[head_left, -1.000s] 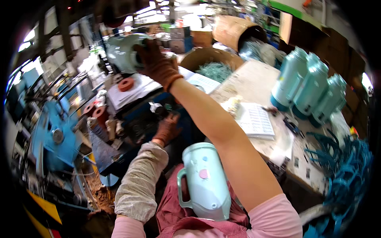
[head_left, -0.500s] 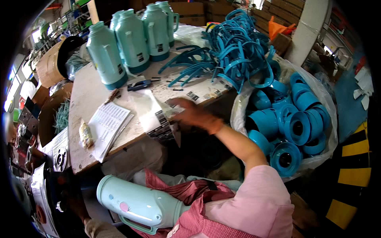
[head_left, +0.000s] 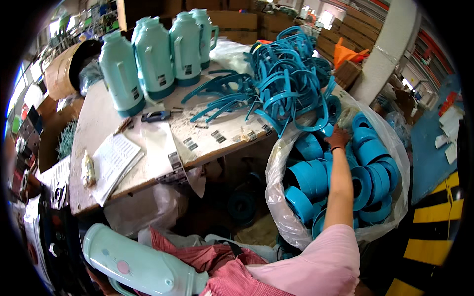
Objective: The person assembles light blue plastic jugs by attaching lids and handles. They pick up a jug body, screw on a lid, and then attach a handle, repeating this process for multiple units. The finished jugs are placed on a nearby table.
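Observation:
My right hand (head_left: 337, 138) reaches into a clear plastic bag (head_left: 277, 177) of teal plastic flask bases (head_left: 308, 178). Its fingers close on the edge of one teal base (head_left: 326, 130) near the far side of the pile. Across my lap lies a pale green vacuum flask (head_left: 143, 261) on its side, its mouth end toward me and its handle low. My left hand is almost wholly hidden behind this flask at the lower left, and its fingers do not show.
Several pale green flasks (head_left: 154, 56) stand upright on the table (head_left: 207, 148). Tangled teal handles (head_left: 291, 81) are heaped at its far right. Paper sheets (head_left: 114, 165), a label sheet (head_left: 160, 153) and a dark cutter (head_left: 156, 116) lie on the tabletop. A pillar (head_left: 387, 54) rises behind the bag.
My right hand has left the label sheet at the table edge and moved right into the bag of bases. The view has shifted, and the lap flask appears further left and lower.

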A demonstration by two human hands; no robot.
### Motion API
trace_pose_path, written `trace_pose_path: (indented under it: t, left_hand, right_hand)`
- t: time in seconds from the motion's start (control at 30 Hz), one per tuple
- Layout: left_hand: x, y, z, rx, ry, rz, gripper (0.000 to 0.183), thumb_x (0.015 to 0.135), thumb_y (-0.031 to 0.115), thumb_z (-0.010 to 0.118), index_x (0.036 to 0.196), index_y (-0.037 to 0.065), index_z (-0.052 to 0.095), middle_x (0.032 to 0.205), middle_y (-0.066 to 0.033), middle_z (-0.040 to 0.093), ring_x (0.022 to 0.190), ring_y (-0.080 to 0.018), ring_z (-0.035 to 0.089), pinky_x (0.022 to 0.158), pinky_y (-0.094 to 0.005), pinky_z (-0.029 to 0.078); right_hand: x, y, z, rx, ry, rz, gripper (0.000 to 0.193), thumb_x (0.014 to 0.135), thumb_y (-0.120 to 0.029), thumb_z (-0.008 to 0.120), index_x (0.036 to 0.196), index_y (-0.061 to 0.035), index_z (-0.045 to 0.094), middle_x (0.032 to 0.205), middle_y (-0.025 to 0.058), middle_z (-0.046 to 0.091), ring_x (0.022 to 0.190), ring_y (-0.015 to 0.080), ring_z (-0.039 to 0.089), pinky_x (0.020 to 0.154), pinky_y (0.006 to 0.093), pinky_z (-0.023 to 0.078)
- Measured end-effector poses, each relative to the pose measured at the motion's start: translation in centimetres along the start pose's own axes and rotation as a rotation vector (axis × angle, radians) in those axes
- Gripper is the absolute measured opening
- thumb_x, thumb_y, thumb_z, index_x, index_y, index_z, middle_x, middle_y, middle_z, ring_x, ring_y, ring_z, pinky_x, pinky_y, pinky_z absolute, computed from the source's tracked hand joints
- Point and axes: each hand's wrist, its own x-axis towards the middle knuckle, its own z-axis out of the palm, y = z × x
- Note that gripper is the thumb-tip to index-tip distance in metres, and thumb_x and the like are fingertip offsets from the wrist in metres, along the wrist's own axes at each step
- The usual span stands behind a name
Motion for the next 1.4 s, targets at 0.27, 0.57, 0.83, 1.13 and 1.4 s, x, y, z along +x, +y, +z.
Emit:
trace_pose_path:
  t: [0.27,0.57,0.83,1.13,1.4]
  left_hand:
    - [-4.0,4.4,0.7,1.535,0.147,1.125,0.033,0.088,0.020,0.061,0.116,0.002,0.059,0.109,-0.0134,0.060,0.095,-0.0225,0.058,0.079,-0.0317,0.048]
    - [-7.0,11.3,10.0,0.317,-0.239,0.426,0.080,0.076,0.022,0.072,0.144,0.011,0.030,0.146,-0.0130,0.032,0.133,-0.0258,0.032,0.109,-0.0404,0.026]
    - [-6.4,12.6,6.8,0.047,-0.263,0.291,0.083,0.073,0.025,0.076,0.140,0.007,0.032,0.127,-0.0113,0.046,0.117,-0.0213,0.046,0.103,-0.0359,0.036]
    - [-2.5,10.1,3.3,0.319,-0.509,0.676,0.134,0.039,0.052,0.090,0.144,0.008,0.019,0.148,-0.0197,0.017,0.139,-0.0341,0.019,0.111,-0.0477,0.023]
    - [-2.3,9.2,3.6,0.317,-0.479,0.662,0.135,0.037,0.050,0.091,0.144,0.008,0.020,0.148,-0.0203,0.016,0.138,-0.0369,0.021,0.110,-0.0495,0.026]
  right_hand:
    - [-12.8,-10.8,-15.5,0.878,0.233,-1.026,0.057,0.088,-0.018,0.061,0.140,-0.0090,0.040,0.137,0.0097,0.049,0.128,0.0258,0.044,0.106,0.0364,0.033]
    - [-42.7,-41.2,-18.4,1.959,-1.190,-1.667,0.057,0.092,-0.023,0.052,0.142,-0.0038,0.033,0.118,0.0110,0.055,0.098,0.0163,0.056,0.083,0.0287,0.049]
    - [-49.1,-44.4,-22.9,1.790,-0.527,-2.015,0.051,0.083,-0.015,0.066,0.130,-0.0023,0.050,0.127,0.0143,0.050,0.107,0.0214,0.053,0.087,0.0318,0.047]
    - [-53.5,-46.1,-24.5,2.166,-0.760,-1.997,0.055,0.075,-0.051,0.066,0.103,-0.0034,0.060,0.093,0.0128,0.063,0.091,0.0299,0.056,0.095,0.0527,0.040]
    - [-53.7,-46.0,-24.5,2.130,-0.724,-1.985,0.051,0.079,-0.051,0.062,0.101,-0.0051,0.057,0.090,0.0133,0.062,0.087,0.0286,0.056,0.093,0.0519,0.042]
